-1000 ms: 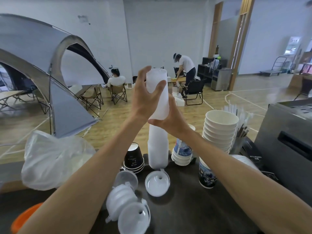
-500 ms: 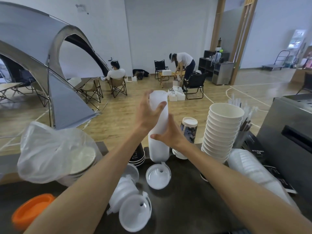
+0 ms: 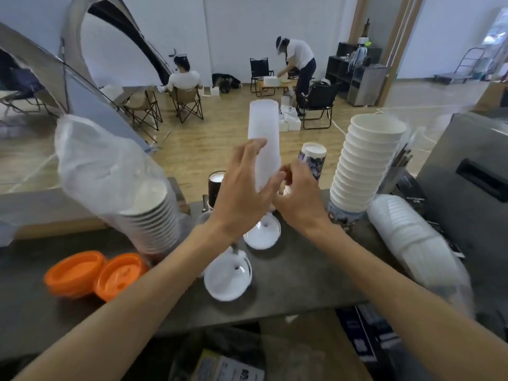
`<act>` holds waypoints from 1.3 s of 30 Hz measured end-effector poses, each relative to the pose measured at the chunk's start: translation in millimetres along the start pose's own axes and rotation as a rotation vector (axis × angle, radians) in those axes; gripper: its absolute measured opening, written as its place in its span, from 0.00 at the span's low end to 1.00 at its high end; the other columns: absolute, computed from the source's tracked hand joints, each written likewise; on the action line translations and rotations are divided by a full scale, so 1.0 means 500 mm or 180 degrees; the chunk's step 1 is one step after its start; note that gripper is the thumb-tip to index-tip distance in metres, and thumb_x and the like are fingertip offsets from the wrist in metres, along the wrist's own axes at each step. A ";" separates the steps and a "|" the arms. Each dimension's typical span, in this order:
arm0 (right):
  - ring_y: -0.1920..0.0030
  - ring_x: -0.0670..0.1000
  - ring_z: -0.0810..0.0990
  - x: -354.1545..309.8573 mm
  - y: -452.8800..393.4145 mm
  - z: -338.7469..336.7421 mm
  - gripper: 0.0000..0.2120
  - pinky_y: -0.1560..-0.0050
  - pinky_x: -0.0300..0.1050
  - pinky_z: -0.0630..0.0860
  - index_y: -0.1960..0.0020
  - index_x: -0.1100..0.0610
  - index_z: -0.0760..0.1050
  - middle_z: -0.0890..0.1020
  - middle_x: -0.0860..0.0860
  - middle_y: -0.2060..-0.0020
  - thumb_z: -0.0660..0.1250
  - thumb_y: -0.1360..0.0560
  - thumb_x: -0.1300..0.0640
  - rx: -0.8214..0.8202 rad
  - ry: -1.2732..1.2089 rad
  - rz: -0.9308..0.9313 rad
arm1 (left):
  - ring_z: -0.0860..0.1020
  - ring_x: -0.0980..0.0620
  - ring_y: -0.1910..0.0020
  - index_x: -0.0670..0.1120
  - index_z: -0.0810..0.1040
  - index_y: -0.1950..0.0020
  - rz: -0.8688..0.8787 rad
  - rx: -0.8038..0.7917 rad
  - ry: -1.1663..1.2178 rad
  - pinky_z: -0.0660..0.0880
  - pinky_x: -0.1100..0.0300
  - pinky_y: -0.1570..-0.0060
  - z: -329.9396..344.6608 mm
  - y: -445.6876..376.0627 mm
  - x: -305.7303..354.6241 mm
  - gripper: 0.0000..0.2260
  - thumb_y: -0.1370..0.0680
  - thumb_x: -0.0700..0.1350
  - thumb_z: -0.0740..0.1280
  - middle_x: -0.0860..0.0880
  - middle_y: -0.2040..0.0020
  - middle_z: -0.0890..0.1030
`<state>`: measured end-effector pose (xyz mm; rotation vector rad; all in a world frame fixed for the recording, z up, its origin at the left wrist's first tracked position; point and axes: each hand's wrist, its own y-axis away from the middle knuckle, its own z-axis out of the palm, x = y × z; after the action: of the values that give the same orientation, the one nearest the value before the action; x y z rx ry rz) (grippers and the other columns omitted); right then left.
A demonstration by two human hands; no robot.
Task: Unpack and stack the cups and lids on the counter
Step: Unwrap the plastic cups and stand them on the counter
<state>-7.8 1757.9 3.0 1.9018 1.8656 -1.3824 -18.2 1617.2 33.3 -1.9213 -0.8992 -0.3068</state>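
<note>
A tall stack of frosted white cups [image 3: 263,127] stands upright at the middle of the dark counter [image 3: 297,273]. My left hand [image 3: 242,188] wraps its lower half loosely, fingers behind and thumb in front. My right hand [image 3: 301,196] pinches the stack low on its right side. Two white lids [image 3: 228,277] lie flat in front of the stack, partly under my left wrist. Left of them are two orange lids [image 3: 74,273].
A plastic-bagged stack of paper cups [image 3: 148,215] leans at the left. A black cup [image 3: 215,185] and a patterned cup [image 3: 312,160] stand behind my hands. To the right: a tall white paper cup stack [image 3: 368,160], bagged white lids [image 3: 412,243] and a metal machine [image 3: 472,171].
The frosted stack has come down from chest height and now stands low on the counter. Both hands have slid down its side, and my left fingers have loosened. My view has tilted downward.
</note>
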 end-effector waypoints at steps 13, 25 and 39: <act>0.50 0.54 0.81 0.039 0.543 0.124 0.13 0.51 0.53 0.80 0.42 0.56 0.80 0.80 0.51 0.46 0.68 0.26 0.58 -0.1925 0.0277 0.0230 | 0.75 0.57 0.48 0.45 0.75 0.36 -0.0544 -0.1811 0.0318 0.74 0.67 0.48 -0.018 0.549 -0.067 0.16 0.24 0.37 0.68 0.53 0.43 0.74; 0.25 0.75 0.58 0.276 0.795 0.367 0.63 0.33 0.77 0.61 0.17 0.55 0.47 0.53 0.64 0.20 0.65 0.38 0.20 -0.3487 0.1960 0.0439 | 0.49 0.33 0.21 0.50 0.36 0.19 -0.3873 -0.2332 -0.1492 0.55 0.33 0.27 0.062 0.896 -0.355 0.58 0.32 0.70 0.71 0.39 0.19 0.41; 0.48 0.56 0.83 0.081 0.877 0.459 0.21 0.53 0.53 0.82 0.43 0.53 0.80 0.82 0.54 0.44 0.79 0.35 0.57 -0.3450 0.1866 -0.1032 | 0.81 0.43 0.50 0.50 0.73 0.54 -0.4148 -0.0183 -0.1075 0.75 0.52 0.54 -0.190 1.022 -0.296 0.05 0.22 0.47 0.69 0.50 0.53 0.82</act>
<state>242.8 1539.0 -365.5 1.4603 2.4477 0.3091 250.8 1330.6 -337.5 -1.1764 -2.3076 -0.7571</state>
